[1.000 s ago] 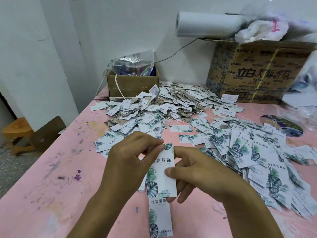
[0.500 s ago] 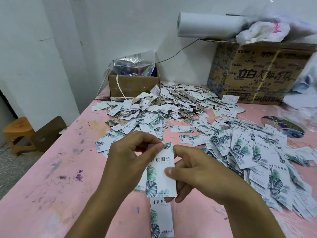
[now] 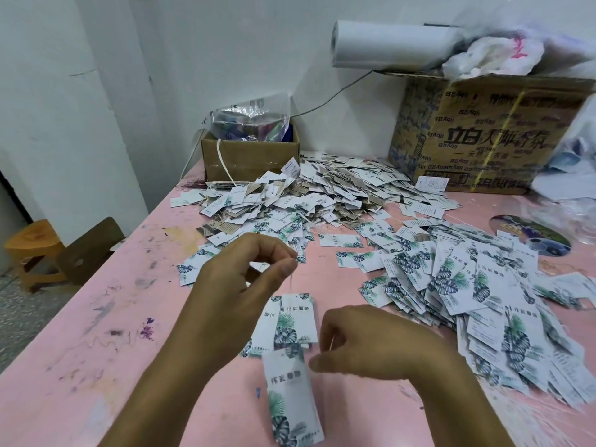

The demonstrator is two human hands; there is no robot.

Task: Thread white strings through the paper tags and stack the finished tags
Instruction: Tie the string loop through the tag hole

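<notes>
Left fingers: the thumb and forefinger (image 3: pixel 285 269) of the left hand (image 3: pixel 238 285) are pressed tip to tip just left of the frame's middle, pinching a thin white string (image 3: pixel 291 282); the other fingers are loosely curled.
Hanging tag: a white rectangular paper tag with green leaf print (image 3: pixel 298 321) dangles on that string right below the pinch, and a second like tag (image 3: pixel 267 324) overlaps its left edge.
Right fingers: the right hand (image 3: pixel 371 343), lower centre-right, has its fingers curled in towards the thumb; whether they hold anything, I cannot tell.
Bottom centre: another leaf-print tag (image 3: pixel 290 401) lies flat on the scuffed pink table (image 3: pixel 96 350).
Right of frame: a loose spread of leaf-print tags (image 3: pixel 467 285).
Upper centre: a heap of tags tangled with strings (image 3: pixel 322 195).
Behind the heap: a small brown cardboard box (image 3: pixel 248 156) with a clear plastic bag in it.
Upper right: a large printed cardboard carton (image 3: pixel 483 133) with a white roll (image 3: pixel 387 43) on top.
</notes>
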